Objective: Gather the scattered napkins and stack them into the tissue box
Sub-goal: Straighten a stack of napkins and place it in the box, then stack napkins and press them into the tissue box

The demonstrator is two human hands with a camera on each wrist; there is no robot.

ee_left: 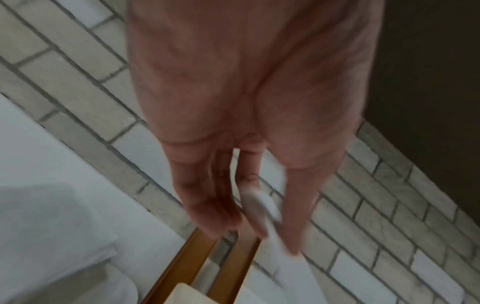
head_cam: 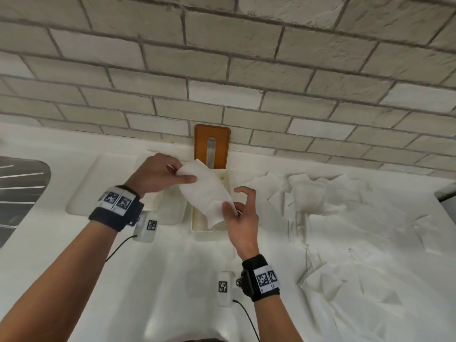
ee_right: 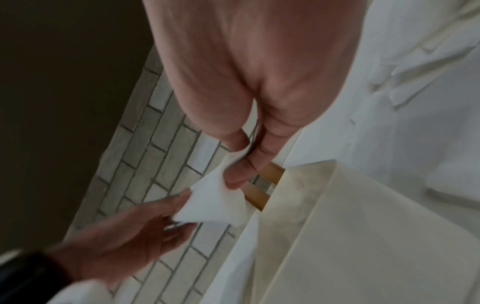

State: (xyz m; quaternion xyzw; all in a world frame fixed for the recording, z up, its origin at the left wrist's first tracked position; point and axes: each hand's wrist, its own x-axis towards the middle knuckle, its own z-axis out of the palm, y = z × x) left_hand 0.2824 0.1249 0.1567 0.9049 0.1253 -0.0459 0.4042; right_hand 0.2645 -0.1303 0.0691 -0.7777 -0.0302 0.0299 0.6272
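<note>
counter point(head_cam: 172, 267) | napkin point(head_cam: 207, 193) diagonal, far-left to near-right; 2 hands pinch ends

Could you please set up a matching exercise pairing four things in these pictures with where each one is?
Things:
1. held napkin
2. loose napkins
3. orange lid
4. tissue box

Places:
A. leaning upright against the brick wall
B. scattered on the counter, right of the box
C. pinched between the left hand and the right hand
D. open on the counter, under the held napkin

Pairs: 1-C, 2-B, 3-A, 4-D
</note>
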